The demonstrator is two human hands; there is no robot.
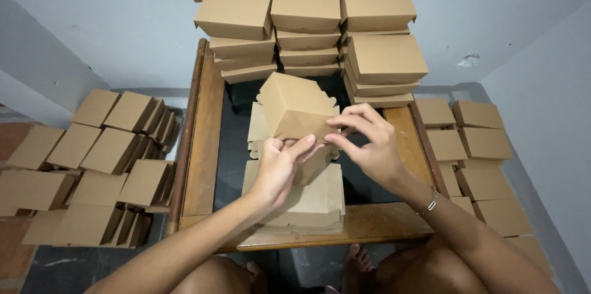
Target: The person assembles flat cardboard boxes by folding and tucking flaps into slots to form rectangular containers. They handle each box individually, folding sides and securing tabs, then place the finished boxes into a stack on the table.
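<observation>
Two hands are seen in the head view, both closed on one half-folded cardboard box [297, 109] that is held above the middle of a low wooden table [203, 146]. The left hand [280, 168] is wrapped under the box's near lower edge, with the thumb laid up against a flap. The right hand [369, 146] is pinched on the same near edge from the right side, its fingers curled over the flap; a thin bracelet [433, 200] is worn at that wrist.

The box is judged to be light and thin-walled: stiff along its creases but easily dented or torn at the flaps if squeezed. It is best taken at the folded edges and corners, as it is here, rather than on the flat panels. It is plain brown, matt and unprinted, tilted with one corner turned toward the camera, its lower flaps not yet closed.

Directly beneath it a pile of flat blanks [301, 205] of the same card is laid on the near part of the table. At the far end, finished boxes [308, 8] are stacked in several columns. More are set out on the floor to the left [92, 165] and to the right [480, 146].
</observation>
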